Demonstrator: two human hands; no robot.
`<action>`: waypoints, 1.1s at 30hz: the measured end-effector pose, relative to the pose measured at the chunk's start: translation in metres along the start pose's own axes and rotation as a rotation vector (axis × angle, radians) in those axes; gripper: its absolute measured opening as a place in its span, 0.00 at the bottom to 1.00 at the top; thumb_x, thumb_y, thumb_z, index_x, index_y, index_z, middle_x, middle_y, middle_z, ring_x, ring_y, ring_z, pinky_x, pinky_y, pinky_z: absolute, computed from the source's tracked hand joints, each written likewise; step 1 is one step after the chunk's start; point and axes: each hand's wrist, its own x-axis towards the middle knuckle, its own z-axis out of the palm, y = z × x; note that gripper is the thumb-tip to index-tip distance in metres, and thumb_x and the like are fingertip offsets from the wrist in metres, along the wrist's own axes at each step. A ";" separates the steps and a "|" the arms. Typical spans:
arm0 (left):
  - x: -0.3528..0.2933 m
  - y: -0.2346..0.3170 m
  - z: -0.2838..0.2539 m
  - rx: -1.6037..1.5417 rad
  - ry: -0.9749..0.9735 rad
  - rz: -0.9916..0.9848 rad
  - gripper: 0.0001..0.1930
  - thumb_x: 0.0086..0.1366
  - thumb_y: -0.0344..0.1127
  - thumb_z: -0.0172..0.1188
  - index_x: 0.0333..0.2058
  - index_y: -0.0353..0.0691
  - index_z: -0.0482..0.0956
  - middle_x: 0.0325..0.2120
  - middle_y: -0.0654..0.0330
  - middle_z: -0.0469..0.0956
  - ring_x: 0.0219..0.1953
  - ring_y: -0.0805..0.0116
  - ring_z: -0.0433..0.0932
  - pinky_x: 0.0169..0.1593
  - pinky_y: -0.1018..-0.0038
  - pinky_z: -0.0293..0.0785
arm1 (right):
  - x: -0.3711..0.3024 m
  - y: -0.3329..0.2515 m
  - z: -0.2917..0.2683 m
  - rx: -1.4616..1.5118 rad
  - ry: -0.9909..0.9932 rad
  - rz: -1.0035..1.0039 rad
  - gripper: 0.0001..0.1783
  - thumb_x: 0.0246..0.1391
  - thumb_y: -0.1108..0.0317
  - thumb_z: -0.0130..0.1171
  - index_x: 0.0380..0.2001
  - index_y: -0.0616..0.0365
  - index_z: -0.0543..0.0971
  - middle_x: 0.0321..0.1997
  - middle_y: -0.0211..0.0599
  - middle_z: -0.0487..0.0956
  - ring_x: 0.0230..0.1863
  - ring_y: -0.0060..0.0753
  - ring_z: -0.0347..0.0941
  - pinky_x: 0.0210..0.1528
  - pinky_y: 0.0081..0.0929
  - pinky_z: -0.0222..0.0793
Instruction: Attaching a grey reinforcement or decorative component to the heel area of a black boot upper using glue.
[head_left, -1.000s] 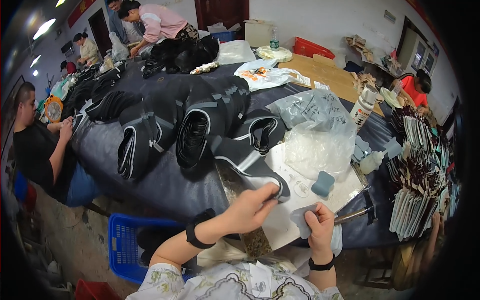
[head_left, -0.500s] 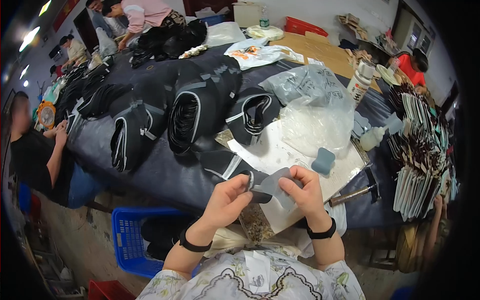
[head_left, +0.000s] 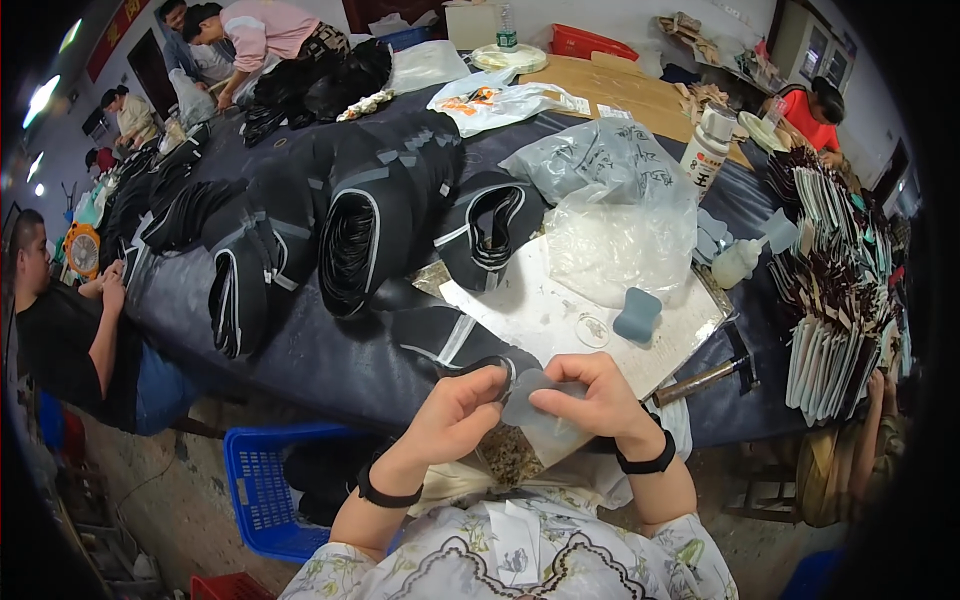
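Both my hands meet just above the table's near edge. My left hand [head_left: 455,415] is closed, thumb and fingers pinching the edge of a black fabric piece [head_left: 425,328] that carries a pale grey stripe. Between thumb and fingers, my right hand [head_left: 603,400] grips a thin grey translucent patch [head_left: 545,415]. The patch's left end lies against the black fabric at my left fingertips; whether it sticks there I cannot tell. Beyond my right hand, a dark grey-blue pad with a pinched waist [head_left: 637,315] rests on a white board [head_left: 560,300].
Thick folded black bundles [head_left: 350,240] fill the table's left. A clear plastic bag [head_left: 625,245], white bottle [head_left: 708,150], squeeze bottle [head_left: 737,262] and hammer [head_left: 700,380] lie right. Stacked pieces [head_left: 825,300] stand far right. A blue basket [head_left: 262,490] sits below. Several people are around the table.
My right hand has shifted left and slightly down with the grey patch, nearer my left hand. The patch now overlaps the black fabric's edge at my left fingertips. The view has shifted slightly.
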 end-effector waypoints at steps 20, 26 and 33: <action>-0.003 0.012 0.024 0.409 0.189 0.238 0.08 0.57 0.31 0.59 0.27 0.33 0.71 0.13 0.63 0.64 0.18 0.81 0.57 0.21 0.80 0.58 | -0.009 0.000 0.005 -0.189 0.080 0.002 0.08 0.42 0.71 0.62 0.20 0.65 0.75 0.16 0.26 0.73 0.21 0.11 0.63 0.23 0.14 0.60; -0.005 -0.005 0.032 0.442 0.363 0.309 0.08 0.57 0.31 0.59 0.25 0.33 0.73 0.10 0.60 0.64 0.13 0.80 0.58 0.17 0.79 0.56 | -0.011 -0.003 0.011 -0.170 0.129 0.007 0.07 0.42 0.72 0.62 0.20 0.65 0.75 0.16 0.26 0.74 0.21 0.11 0.64 0.23 0.13 0.60; -0.001 -0.008 0.032 0.392 0.397 0.307 0.07 0.57 0.30 0.59 0.25 0.33 0.73 0.10 0.60 0.65 0.13 0.80 0.60 0.16 0.79 0.57 | -0.016 -0.007 0.022 -0.330 0.203 -0.152 0.06 0.43 0.73 0.60 0.20 0.64 0.75 0.16 0.31 0.74 0.18 0.15 0.65 0.20 0.15 0.59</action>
